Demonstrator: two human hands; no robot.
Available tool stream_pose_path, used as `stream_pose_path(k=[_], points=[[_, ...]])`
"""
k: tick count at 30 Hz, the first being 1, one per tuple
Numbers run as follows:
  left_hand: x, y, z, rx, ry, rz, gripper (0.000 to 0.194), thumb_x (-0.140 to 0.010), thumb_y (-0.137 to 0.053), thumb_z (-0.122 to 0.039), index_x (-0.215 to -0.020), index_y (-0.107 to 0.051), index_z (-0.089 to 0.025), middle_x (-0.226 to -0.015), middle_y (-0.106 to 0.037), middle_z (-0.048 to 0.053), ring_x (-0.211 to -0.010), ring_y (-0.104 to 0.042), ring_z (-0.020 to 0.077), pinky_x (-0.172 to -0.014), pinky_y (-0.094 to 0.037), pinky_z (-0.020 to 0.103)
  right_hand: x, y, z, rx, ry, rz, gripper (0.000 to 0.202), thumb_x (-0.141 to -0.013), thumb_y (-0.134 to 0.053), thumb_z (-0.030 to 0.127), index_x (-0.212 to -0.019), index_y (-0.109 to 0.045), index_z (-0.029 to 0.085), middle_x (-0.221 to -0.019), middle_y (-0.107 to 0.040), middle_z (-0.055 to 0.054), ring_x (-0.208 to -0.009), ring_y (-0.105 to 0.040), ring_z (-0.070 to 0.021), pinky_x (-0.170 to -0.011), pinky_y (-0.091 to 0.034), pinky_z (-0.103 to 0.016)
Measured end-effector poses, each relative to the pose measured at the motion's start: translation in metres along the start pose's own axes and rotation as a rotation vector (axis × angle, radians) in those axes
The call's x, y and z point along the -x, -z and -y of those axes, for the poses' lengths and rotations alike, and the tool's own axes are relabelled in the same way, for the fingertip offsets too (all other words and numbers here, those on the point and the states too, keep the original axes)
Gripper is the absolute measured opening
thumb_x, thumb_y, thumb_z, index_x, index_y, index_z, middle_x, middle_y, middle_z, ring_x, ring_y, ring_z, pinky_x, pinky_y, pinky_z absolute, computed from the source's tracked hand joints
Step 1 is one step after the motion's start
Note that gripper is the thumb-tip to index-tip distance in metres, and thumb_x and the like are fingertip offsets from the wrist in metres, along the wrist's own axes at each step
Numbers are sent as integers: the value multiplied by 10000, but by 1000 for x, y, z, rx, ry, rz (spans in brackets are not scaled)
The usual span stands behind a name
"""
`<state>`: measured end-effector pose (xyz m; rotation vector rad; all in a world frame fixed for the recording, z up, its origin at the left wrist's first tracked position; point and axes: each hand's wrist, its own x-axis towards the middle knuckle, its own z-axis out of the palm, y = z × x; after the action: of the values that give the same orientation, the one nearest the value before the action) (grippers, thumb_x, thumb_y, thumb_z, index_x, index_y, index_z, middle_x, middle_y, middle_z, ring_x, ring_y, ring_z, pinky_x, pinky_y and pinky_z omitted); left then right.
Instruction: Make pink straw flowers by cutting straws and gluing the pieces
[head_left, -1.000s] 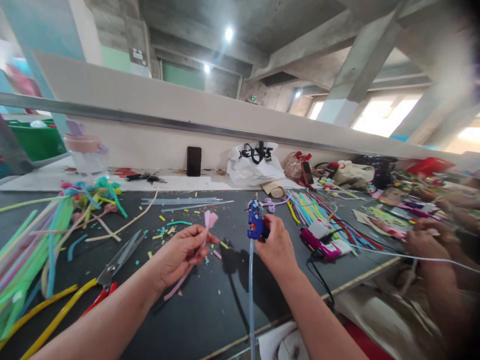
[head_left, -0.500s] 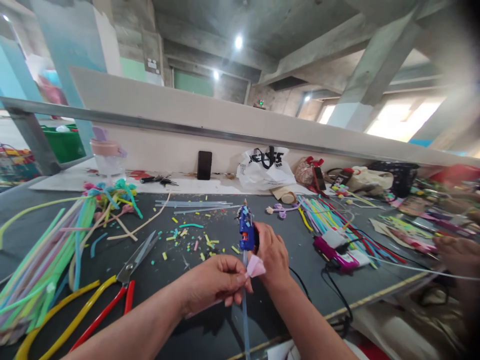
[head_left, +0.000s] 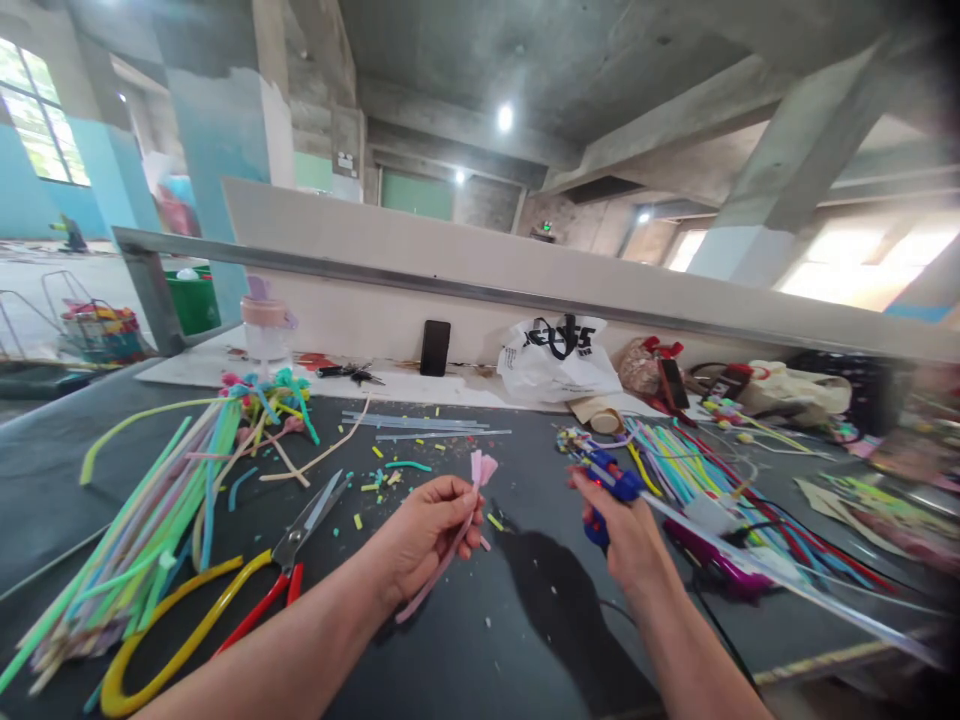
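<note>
Between the thumb and fingers of my left hand (head_left: pixel 439 530) is a pink pipe cleaner (head_left: pixel 442 570), its folded pale pink tip standing up above my fingertips. My right hand (head_left: pixel 619 520) is wrapped round a blue hot glue gun (head_left: pixel 611 478), nozzle pointing to the left and away from me. A long clear glue stick (head_left: pixel 772 575) runs out of the gun's back towards the lower right. The two hands are well apart over the dark tabletop. Left of my left hand lie large scissors (head_left: pixel 277 575) with yellow and red handles, blades apart.
A bundle of coloured pipe cleaners (head_left: pixel 165 510) lies on the left, another (head_left: pixel 697 470) on the right near a purple device (head_left: pixel 709 560). Clear glue sticks (head_left: pixel 420 424) and small cut pieces are scattered ahead. A phone (head_left: pixel 435 347) and a white bag (head_left: pixel 555 360) stand at the back.
My right hand has moved the glue gun to the right, away from my left hand, and tilted it. The pink piece in my left hand is now turned upright. The camera view has shifted left.
</note>
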<state>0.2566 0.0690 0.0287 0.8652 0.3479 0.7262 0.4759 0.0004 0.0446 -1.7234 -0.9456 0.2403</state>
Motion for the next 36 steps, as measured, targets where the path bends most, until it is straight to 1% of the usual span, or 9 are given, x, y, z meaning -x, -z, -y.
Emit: stream_pose_path(k=[2,4,6,10,14,19,27,33,36], points=[[-1,1,-1,1,-29,-40,147,-715,-656,-245,-730,-557,-137,-644,-562,-5,-480,-520,65,-418,-386,166,22,-5,11,-26,-15,83,370,-692,-585,497,-803,-646,150,-617,-594,-17,-543,-503,-146,-519,-390,-252],[-2,2,-1,-5,-49,-66,132,-725,-645,-236,-738,-565,-133,-639,-562,-5,-482,-518,64,-437,-398,174,46,-10,25,-60,-13,180,351,-672,-622,495,-809,-631,172,-684,-600,-7,-602,-509,-148,-560,-405,-245],[-4,4,0,-10,-66,-74,129,-733,-639,-238,-740,-567,-132,-636,-563,-5,-485,-520,67,-452,-408,184,64,-15,38,-101,-9,256,335,-674,-617,504,-740,-594,176,-640,-556,12,-570,-472,-132,-542,-394,-234],[-6,7,1,-21,-90,-88,147,-725,-650,-252,-724,-554,-141,-628,-561,-13,-485,-524,74,-452,-416,198,77,-20,50,-139,-20,349,323,-673,-617,497,-712,-552,183,-617,-509,22,-565,-441,-126,-534,-389,-225],[-6,4,1,-41,-102,-116,158,-707,-667,-249,-708,-550,-143,-607,-562,-20,-482,-525,75,-460,-424,201,75,-19,51,-113,-7,351,330,-662,-617,503,-724,-572,182,-635,-530,10,-585,-454,-137,-554,-394,-233],[-7,3,1,-53,-122,-113,165,-703,-671,-262,-701,-557,-143,-593,-563,-22,-482,-528,78,-470,-435,210,74,-22,51,-86,-29,354,335,-639,-617,507,-679,-572,177,-591,-506,11,-545,-426,-130,-518,-375,-239],[-8,5,2,-47,-126,-87,162,-698,-675,-257,-705,-563,-140,-579,-568,-22,-477,-535,83,-471,-448,216,70,-30,33,-90,7,330,327,-634,-641,487,-714,-600,173,-570,-508,16,-520,-424,-121,-500,-371,-239],[-7,6,1,-67,-128,-83,157,-708,-667,-255,-699,-564,-137,-587,-565,-17,-486,-534,84,-480,-455,222,69,-36,21,-69,44,242,319,-600,-656,476,-695,-627,173,-570,-565,-1,-529,-476,-143,-500,-404,-248],[-7,6,1,-66,-121,-95,156,-705,-670,-258,-703,-566,-141,-583,-566,-19,-485,-531,82,-476,-452,217,70,-37,20,-49,52,245,305,-611,-645,469,-680,-626,173,-554,-560,1,-508,-469,-138,-476,-399,-242]])
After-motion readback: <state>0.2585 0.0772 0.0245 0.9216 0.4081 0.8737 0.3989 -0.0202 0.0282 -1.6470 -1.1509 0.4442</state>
